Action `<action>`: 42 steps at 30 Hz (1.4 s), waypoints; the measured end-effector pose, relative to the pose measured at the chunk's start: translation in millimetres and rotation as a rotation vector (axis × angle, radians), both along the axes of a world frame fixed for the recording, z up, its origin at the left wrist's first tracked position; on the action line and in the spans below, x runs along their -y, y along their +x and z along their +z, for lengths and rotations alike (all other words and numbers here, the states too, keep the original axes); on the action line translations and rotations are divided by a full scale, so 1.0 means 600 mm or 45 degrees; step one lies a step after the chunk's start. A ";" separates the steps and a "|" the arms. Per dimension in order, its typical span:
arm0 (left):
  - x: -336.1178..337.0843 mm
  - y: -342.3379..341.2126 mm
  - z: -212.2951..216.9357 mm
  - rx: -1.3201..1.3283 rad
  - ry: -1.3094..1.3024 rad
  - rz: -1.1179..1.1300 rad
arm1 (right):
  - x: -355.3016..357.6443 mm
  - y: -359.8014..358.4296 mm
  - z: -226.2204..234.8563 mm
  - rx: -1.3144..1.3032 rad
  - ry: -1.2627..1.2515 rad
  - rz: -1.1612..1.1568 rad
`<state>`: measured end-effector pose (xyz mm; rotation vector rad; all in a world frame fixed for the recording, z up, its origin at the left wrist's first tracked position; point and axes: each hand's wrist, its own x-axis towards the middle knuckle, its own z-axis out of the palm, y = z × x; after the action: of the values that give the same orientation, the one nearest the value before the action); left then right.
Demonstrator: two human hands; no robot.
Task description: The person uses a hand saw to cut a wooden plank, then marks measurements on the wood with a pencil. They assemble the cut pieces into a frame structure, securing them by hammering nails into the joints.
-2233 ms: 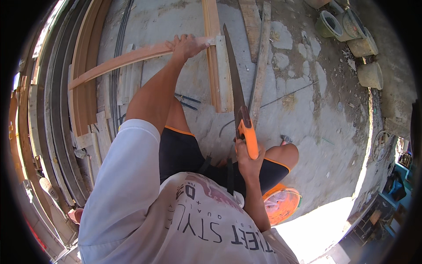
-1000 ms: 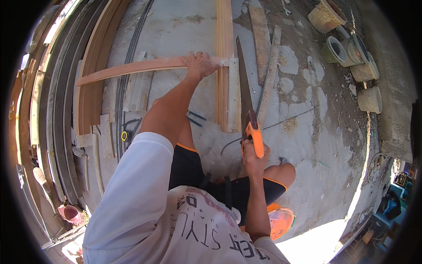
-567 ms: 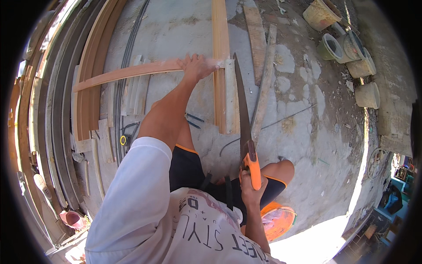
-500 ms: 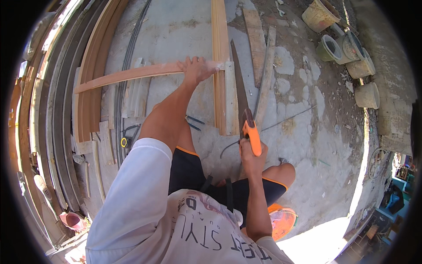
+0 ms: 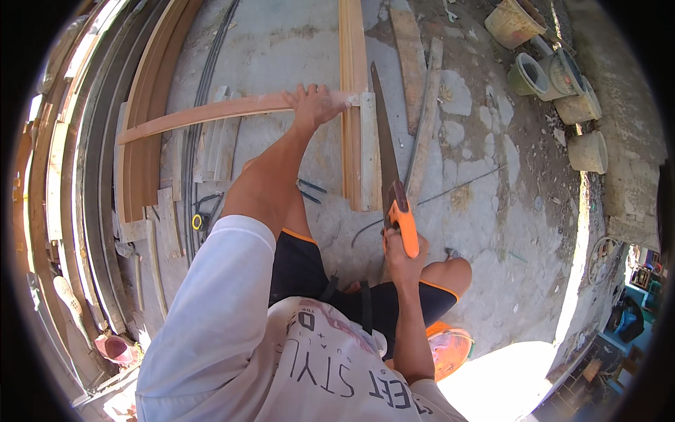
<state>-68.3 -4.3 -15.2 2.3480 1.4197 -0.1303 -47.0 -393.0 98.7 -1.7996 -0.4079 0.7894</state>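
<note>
A handsaw (image 5: 388, 151) with an orange handle is held upright on edge in my right hand (image 5: 406, 254), its fingers wrapped round the grip. The blade points away from me, beside the right end of a long narrow wooden board (image 5: 225, 107). My left hand (image 5: 316, 105) bears down on that board near this end, fingers over its far edge and thumb toward the blade. The board lies crosswise over a thicker timber beam (image 5: 351, 151), with a pale batten (image 5: 369, 151) along the beam's right side. Whether the teeth touch the wood is hard to tell.
Long planks (image 5: 143, 112) and dark beams are stacked at the left. A tape measure (image 5: 200, 221) lies near dark rods on the concrete. Several buckets (image 5: 515, 24) stand at the far right. An orange basin (image 5: 450, 350) sits by my right leg. Loose boards (image 5: 408, 67) lie beyond the saw.
Almost nothing differs. The board's end and my left hand appear slightly higher in view; the saw stays beside the end, in my right hand.
</note>
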 end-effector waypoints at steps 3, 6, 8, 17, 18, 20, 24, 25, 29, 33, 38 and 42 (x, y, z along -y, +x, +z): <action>0.003 0.017 -0.011 0.018 -0.045 -0.010 | -0.145 0.080 0.005 -0.098 0.068 -0.019; -0.013 0.002 -0.008 -0.009 -0.093 -0.004 | -0.062 0.022 0.011 -0.134 -0.028 -0.034; -0.009 -0.007 -0.001 -0.030 -0.074 0.008 | 0.077 -0.045 0.034 -0.101 -0.036 -0.018; 0.008 0.018 -0.001 0.030 0.009 -0.036 | -0.151 0.087 -0.003 -0.088 0.042 -0.046; 0.013 0.016 -0.005 0.028 -0.001 -0.032 | -0.149 0.085 -0.001 -0.083 0.044 -0.034; -0.004 0.006 -0.011 0.029 -0.008 -0.010 | -0.148 0.076 -0.004 -0.068 0.062 0.004; -0.007 -0.010 -0.017 0.005 -0.009 -0.006 | 0.084 -0.060 0.053 -0.111 0.018 -0.069; -0.005 -0.005 -0.017 0.008 0.025 -0.009 | 0.117 -0.089 0.082 0.009 -0.034 -0.056; -0.001 -0.008 -0.013 -0.006 0.046 -0.002 | 0.091 -0.060 0.065 -0.024 -0.061 -0.021; 0.008 0.017 -0.005 0.051 0.010 -0.014 | -0.120 0.072 0.000 -0.151 0.080 -0.054; -0.019 -0.007 -0.026 -0.042 -0.033 -0.011 | 0.037 -0.035 0.016 -0.067 -0.020 0.022; 0.000 -0.002 0.006 -0.037 -0.022 -0.026 | 0.150 -0.098 0.069 0.048 -0.097 -0.056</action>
<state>-69.5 -4.0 -11.6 2.3562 1.4032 -0.1822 -105.8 -483.0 139.9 -1.8909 -0.3656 0.7502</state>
